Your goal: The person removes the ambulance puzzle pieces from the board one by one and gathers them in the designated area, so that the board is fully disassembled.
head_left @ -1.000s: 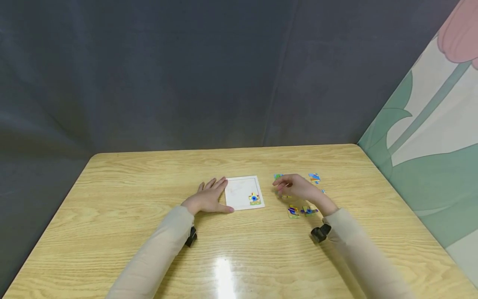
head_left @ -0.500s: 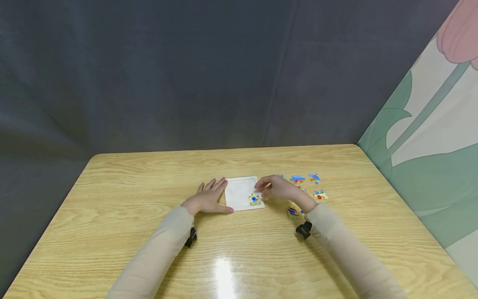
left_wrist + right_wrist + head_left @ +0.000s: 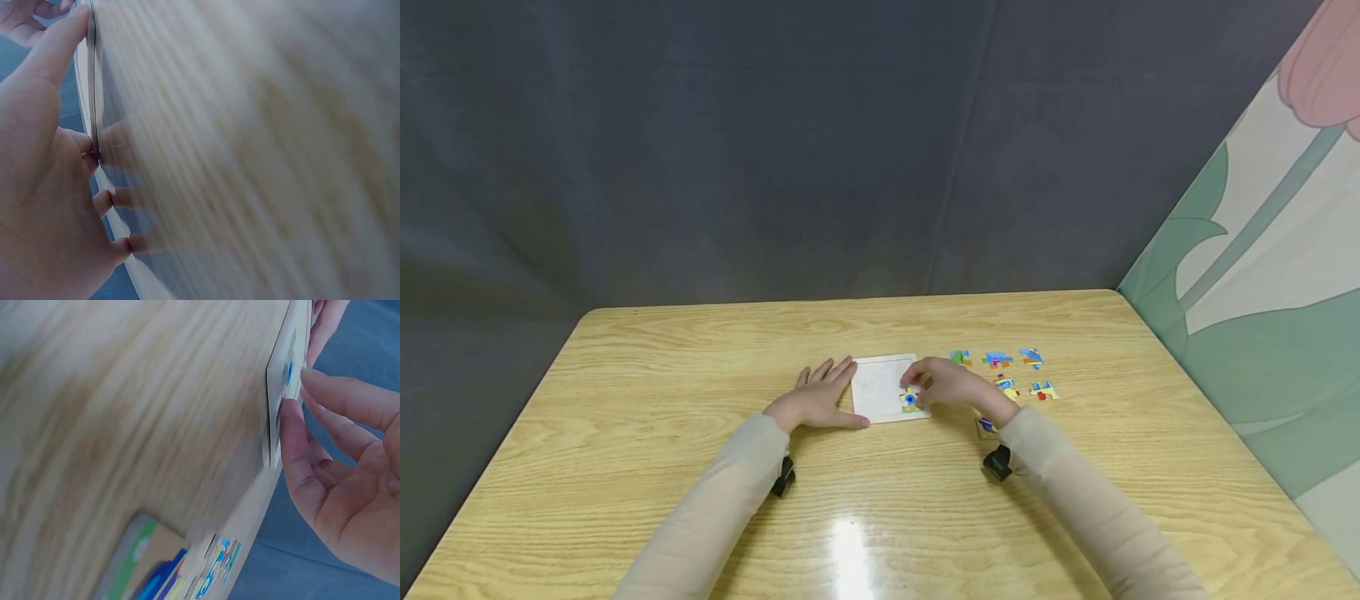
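My left hand lies with fingers spread at the left edge of a square white puzzle tray. Its thumb touches the near edge and its fingertips the far left corner. Over the tray's lower right corner, my right hand has its thumb and fingers curled round a puzzle piece with a blue round middle and a green strip. In the right wrist view the fingertips come down at the edge of the tray; they hide part of the piece.
Several loose puzzle pieces lie right of the tray, among them a blue one, a yellow one with red and a green one. A near piece is partly hidden by my right wrist. A dark curtain hangs behind the table.
My right hand has moved left from the loose pieces to the tray's lower right corner, uncovering several pieces. The left hand and the tray have stayed where they were.
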`<state>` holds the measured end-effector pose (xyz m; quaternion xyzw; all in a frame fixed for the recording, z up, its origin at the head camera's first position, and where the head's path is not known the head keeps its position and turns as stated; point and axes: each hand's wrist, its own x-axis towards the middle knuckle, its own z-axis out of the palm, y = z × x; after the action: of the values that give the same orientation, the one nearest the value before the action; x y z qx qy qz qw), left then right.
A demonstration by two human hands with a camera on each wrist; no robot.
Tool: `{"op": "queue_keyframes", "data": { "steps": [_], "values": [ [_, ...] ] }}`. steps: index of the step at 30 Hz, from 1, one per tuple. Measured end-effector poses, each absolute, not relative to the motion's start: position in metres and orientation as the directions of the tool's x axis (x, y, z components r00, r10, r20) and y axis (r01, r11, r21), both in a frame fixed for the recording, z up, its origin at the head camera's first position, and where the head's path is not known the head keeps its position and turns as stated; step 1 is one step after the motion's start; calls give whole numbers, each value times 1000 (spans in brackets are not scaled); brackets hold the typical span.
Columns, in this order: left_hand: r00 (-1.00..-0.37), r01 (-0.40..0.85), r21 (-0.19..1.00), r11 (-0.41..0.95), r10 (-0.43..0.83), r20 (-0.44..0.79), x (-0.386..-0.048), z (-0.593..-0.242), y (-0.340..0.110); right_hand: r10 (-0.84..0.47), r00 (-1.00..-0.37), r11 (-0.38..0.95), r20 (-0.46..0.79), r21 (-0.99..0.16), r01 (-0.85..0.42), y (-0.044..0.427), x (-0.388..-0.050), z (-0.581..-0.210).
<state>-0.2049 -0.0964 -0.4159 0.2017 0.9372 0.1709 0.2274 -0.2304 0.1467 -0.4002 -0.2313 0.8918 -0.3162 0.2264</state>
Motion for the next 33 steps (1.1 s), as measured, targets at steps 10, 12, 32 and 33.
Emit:
{"op": "queue_keyframes", "data": {
  "steps": [10, 12, 32, 33],
  "values": [
    [-813, 296, 419, 858, 457, -362, -204, -416, -97, -574, -771, 697, -276, -659, -283, 141, -230, -404],
    [-812, 297, 419, 858, 458, -362, -205, -417, -96, -570, -772, 697, -281, -662, -274, 141, -230, -403],
    [-810, 301, 415, 859, 460, -365, -207, -418, -97, -561, -775, 711, -291, -649, -271, 138, -229, -400],
    [-810, 301, 413, 860, 459, -365, -207, -418, -97, -563, -774, 711, -290, -648, -274, 138, -229, -400]
  ]
}}
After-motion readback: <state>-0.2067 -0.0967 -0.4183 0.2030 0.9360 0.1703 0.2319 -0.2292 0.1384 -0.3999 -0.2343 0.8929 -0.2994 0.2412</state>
